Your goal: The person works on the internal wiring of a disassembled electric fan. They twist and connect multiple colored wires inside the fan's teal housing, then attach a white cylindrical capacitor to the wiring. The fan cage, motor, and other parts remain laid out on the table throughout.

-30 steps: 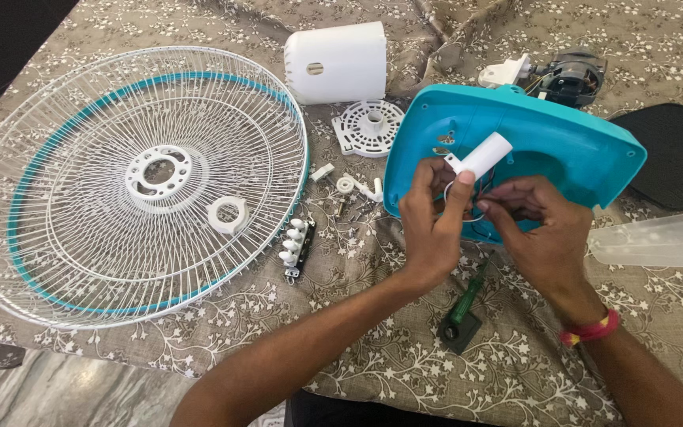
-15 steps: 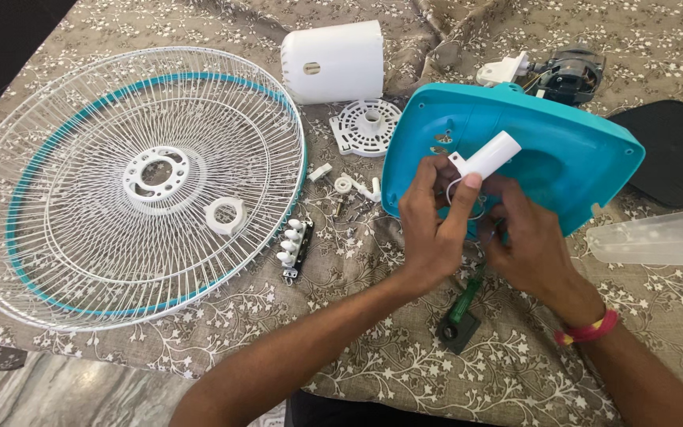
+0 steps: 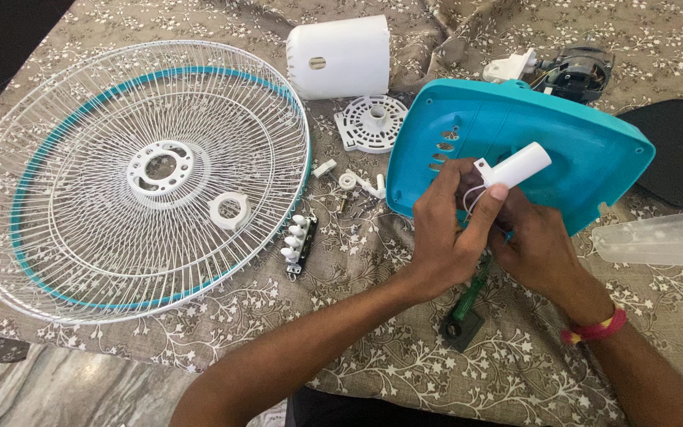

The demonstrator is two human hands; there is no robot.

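Capacitor: white cylinder (image 3: 517, 164) above teal fan base (image 3: 563, 150), pinched by left hand (image 3: 448, 229).
Right hand (image 3: 537, 245): curled closed beside it, grip contents hidden.

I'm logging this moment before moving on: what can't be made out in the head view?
- Right hand: fingertips hidden behind the left hand, so its grip is unclear.
- Thin white wires from the white cylindrical plastic part: their ends vanish between the hands.
- Green-handled tool: upper end covered by the hands.
- Clear plastic piece: cut off by the right edge.
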